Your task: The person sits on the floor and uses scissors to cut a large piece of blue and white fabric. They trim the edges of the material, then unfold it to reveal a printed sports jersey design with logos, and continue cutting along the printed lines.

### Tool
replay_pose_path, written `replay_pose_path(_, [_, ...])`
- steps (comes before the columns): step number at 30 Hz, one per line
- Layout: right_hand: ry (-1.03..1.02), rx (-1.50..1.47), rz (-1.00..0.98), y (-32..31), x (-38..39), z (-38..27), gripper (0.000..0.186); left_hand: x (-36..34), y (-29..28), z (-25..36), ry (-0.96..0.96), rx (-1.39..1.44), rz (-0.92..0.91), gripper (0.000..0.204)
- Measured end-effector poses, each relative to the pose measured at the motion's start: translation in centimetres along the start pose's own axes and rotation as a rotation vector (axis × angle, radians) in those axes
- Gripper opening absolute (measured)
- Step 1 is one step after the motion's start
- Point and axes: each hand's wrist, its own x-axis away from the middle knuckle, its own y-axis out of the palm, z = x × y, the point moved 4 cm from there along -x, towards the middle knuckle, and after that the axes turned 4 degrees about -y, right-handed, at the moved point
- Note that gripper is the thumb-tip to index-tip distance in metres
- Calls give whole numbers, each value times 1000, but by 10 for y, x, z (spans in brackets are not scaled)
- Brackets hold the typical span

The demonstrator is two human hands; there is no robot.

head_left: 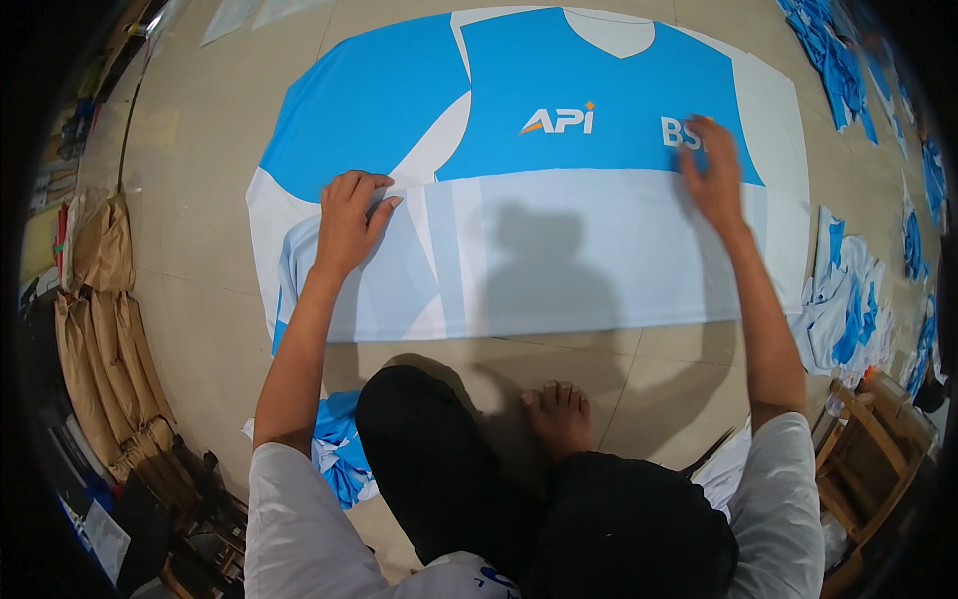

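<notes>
Hands point(349, 215) point(714, 180) flat along folded edge of jersey sheet point(559, 260); bare floor point(200, 200) around.

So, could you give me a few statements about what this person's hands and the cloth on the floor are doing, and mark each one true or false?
1. The left hand presses on the blue and white printed fabric sheet. True.
2. The sheet lies on a table. False: it is spread on the tiled floor.
3. The right hand holds scissors. False: it rests open on the sheet.
4. A bare foot shows near the sheet's lower edge. True.
5. Brown paper bundles lie to the person's left. True.
</notes>
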Motion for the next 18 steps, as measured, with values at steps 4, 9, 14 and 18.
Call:
replay_pose_path(4, [-89,-398,-112,71,-32,-134,40,-1,10,5,24,36,1,14])
replay_pose_path(9, [-176,-560,-288,122,-66,-232,39,9,-4,14,-25,177,-108,17])
replay_pose_path(14, [-162,-462,-645,127,-64,-236,20,21,-20,15,-86,154,-173,19])
replay_pose_path(18, [-71,-507,-539,113,-60,-226,21,16,-24,-9,-112,148,-131,16])
